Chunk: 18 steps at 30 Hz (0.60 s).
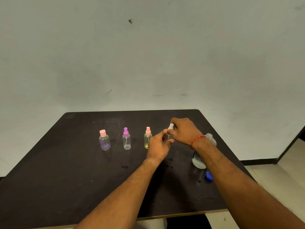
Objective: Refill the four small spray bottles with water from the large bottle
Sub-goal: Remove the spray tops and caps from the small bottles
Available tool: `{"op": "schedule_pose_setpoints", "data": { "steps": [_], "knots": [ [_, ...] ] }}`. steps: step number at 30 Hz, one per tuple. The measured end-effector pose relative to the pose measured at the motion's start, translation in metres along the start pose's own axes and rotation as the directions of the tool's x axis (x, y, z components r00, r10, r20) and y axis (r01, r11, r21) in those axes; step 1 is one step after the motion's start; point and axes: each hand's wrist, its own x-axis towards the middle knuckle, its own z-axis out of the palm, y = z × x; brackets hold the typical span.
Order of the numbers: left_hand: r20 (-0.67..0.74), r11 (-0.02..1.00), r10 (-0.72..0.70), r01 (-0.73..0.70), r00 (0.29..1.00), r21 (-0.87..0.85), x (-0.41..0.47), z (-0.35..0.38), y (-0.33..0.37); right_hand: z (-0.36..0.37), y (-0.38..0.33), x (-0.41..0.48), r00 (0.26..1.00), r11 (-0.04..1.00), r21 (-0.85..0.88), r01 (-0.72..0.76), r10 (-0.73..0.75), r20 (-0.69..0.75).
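**Dark table, grey wall: four small bottles, one in hand**

Table (66, 162), lower half of frame, wall behind.

Row, centre left: pink-cap bottle (104, 140), purple bottle (126, 139), yellow bottle (147, 138). All stood upright and capped.

Fourth bottle (170, 129), right end of row. The left hand (156, 146) curled round its mostly hidden body. The right hand (183, 129) pinched its white sprayer (171, 125).

Large bottle (198, 161), right of centre, stood uncapped behind the right wrist, with the blue cap (209, 175) below it.

Risk, as judged: the right forearm lay just in front of the open large bottle, and a careless pull back could tip it.
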Motion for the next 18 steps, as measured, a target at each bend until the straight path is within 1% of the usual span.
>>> {"op": "schedule_pose_setpoints", "data": {
  "steps": [3,13,18],
  "knots": [
    [-0.002,1.0,0.02,-0.02,1.0,-0.012,0.0,0.002,0.002,0.002,-0.004,0.003,0.999,0.998,-0.052,-0.038,0.038,0.009],
    [0.022,1.0,0.003,-0.004,1.0,0.024,0.002,0.0,0.003,-0.01,-0.004,0.002,0.989,0.996,-0.03,0.079,-0.075,0.125],
    [0.02,0.999,0.008,-0.009,1.0,0.033,0.0,-0.001,0.005,-0.013,-0.001,-0.002,0.981,0.993,0.032,0.111,-0.115,0.158]
  ]
}}
